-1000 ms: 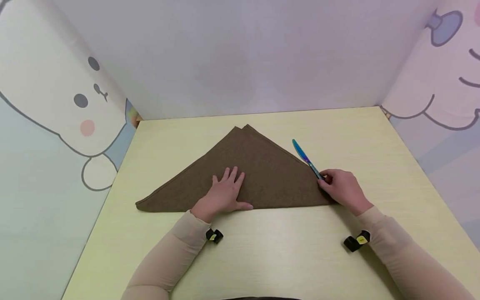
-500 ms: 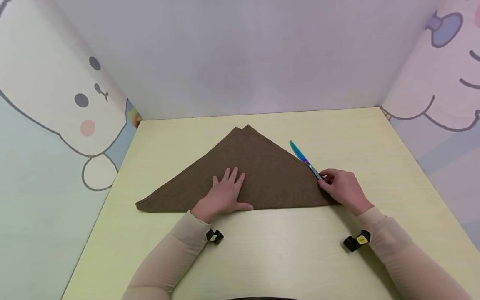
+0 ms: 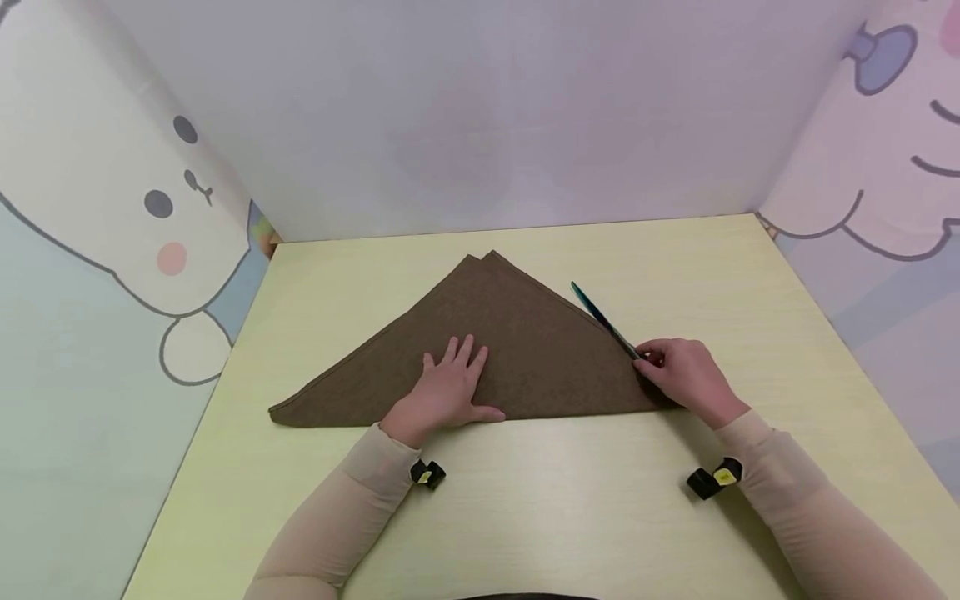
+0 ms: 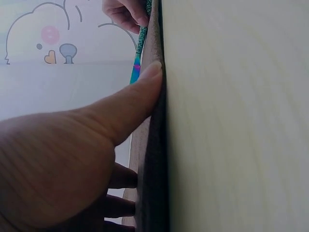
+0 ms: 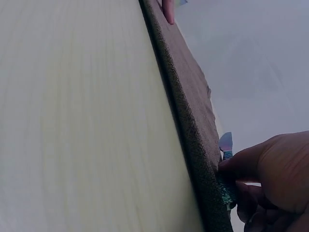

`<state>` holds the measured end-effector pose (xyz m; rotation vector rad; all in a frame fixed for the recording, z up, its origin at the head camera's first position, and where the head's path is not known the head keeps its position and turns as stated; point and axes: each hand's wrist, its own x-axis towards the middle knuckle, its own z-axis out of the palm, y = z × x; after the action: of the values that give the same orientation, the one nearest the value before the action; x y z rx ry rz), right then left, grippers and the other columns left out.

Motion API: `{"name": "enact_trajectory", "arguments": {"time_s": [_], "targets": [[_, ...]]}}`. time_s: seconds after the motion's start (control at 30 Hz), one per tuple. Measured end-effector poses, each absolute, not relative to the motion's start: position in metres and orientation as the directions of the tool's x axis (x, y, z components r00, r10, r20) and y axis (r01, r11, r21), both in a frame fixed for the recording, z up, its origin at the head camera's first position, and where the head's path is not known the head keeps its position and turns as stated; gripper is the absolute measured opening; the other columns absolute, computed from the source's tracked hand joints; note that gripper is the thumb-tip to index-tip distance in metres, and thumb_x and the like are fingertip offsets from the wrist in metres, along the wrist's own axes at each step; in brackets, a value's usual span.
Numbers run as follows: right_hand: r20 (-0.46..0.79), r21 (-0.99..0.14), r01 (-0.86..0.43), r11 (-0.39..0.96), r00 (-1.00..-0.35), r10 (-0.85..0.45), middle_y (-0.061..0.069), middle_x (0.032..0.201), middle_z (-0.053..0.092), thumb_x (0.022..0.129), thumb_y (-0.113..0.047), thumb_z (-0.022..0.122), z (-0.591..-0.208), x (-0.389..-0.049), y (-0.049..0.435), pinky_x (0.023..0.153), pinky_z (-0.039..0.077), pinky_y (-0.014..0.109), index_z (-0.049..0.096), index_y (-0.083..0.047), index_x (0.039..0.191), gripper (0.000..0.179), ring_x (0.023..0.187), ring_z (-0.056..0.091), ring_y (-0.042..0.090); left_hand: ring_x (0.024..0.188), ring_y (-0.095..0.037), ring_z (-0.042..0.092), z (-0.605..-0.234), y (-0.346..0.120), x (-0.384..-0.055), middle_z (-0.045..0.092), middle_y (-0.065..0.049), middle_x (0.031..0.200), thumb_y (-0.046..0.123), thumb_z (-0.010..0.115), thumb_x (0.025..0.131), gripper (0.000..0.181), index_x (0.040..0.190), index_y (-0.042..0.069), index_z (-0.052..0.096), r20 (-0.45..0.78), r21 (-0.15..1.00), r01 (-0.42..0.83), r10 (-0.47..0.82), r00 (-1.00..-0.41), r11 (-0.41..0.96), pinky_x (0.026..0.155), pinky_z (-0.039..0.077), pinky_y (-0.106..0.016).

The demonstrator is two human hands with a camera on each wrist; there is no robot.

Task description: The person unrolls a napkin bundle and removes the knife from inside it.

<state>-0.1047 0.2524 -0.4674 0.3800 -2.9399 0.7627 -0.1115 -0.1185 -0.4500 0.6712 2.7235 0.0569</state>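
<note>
A brown cloth napkin (image 3: 540, 367), folded into a triangle, lies on the table with its long edge toward me. My left hand (image 3: 441, 390) rests flat on its middle, fingers spread, the thumb along the near edge. At the cloth's right end, my right hand (image 3: 690, 379) pinches the handle of a table knife (image 3: 597, 315) between thumb and fingers. The blade points away and to the left, over the right sloping edge. In the left wrist view the knife (image 4: 137, 65) shows a rainbow-coloured neck and a patterned green handle. Fingers hide the handle's end.
The pale wooden table (image 3: 525, 500) extends around the cloth. A plain wall (image 3: 480, 125) stands behind it, and printed cartoon panels flank both sides. Each wrist wears a small black camera (image 3: 427, 473).
The knife's blade tip has swung slightly left toward the cloth, and the blade has turned, looking thinner and darker. Both hands have stayed nearly in place.
</note>
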Motion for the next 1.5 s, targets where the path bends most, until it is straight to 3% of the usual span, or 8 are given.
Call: {"name": "enact_trajectory", "arguments": {"time_s": [0.3,0.53,1.1,1.3,1.5], "targets": [[-0.1,-0.703,-0.009,0.711,-0.989,-0.112,0.011,0.097,0.071,0.094,-0.03,0.064,-0.457,-0.109,0.258,0.064,0.047,0.027,0.073,-0.003,0.109,0.032,0.078,0.056,0.017,0.145,-0.039,0.008,-0.451,-0.12,-0.112,0.009,-0.017,0.159,0.077,0.058,0.074,0.111,0.155,0.011,0.02,-0.311,0.126,0.444,0.46,-0.832,0.887,0.101,0.022,-0.07],[-0.158,-0.809,0.111,0.577,-0.987,-0.032,0.013,0.101,0.067,0.094,-0.031,0.064,-0.452,-0.115,0.264,0.062,0.047,0.024,0.068,0.002,0.116,0.04,0.076,0.053,0.011,0.144,-0.039,0.01,-0.451,-0.119,-0.111,0.011,-0.017,0.159,0.078,0.057,0.074,0.111,0.154,0.011,0.021,-0.303,0.115,0.451,0.463,-0.833,0.885,0.1,0.023,-0.07],[-0.151,-0.809,0.196,0.554,-0.981,0.126,0.003,0.098,0.066,0.094,-0.035,0.063,-0.465,-0.146,0.296,0.061,0.046,0.019,0.064,0.005,0.121,0.048,0.078,0.051,0.005,0.144,-0.039,0.011,-0.45,-0.118,-0.111,0.011,-0.017,0.159,0.078,0.057,0.074,0.11,0.154,0.011,0.022,-0.306,0.098,0.456,0.463,-0.832,0.885,0.1,0.024,-0.069],[-0.153,-0.781,0.208,0.588,-0.978,0.143,0.009,0.103,0.067,0.093,-0.037,0.064,-0.47,-0.152,0.301,0.061,0.045,0.02,0.065,0.004,0.12,0.049,0.079,0.052,0.008,0.144,-0.039,0.011,-0.451,-0.118,-0.112,0.011,-0.017,0.159,0.079,0.056,0.074,0.111,0.154,0.011,0.021,-0.303,0.092,0.459,0.464,-0.832,0.884,0.1,0.025,-0.069],[-0.164,-0.732,0.212,0.647,-0.977,0.134,0.016,0.11,0.066,0.091,-0.043,0.063,-0.473,-0.158,0.302,0.065,0.043,0.019,0.066,0.001,0.119,0.052,0.091,0.051,0.018,0.144,-0.039,0.012,-0.453,-0.119,-0.112,0.011,-0.017,0.159,0.079,0.055,0.074,0.111,0.154,0.011,0.021,-0.298,0.089,0.46,0.465,-0.834,0.883,0.1,0.025,-0.069]]}}
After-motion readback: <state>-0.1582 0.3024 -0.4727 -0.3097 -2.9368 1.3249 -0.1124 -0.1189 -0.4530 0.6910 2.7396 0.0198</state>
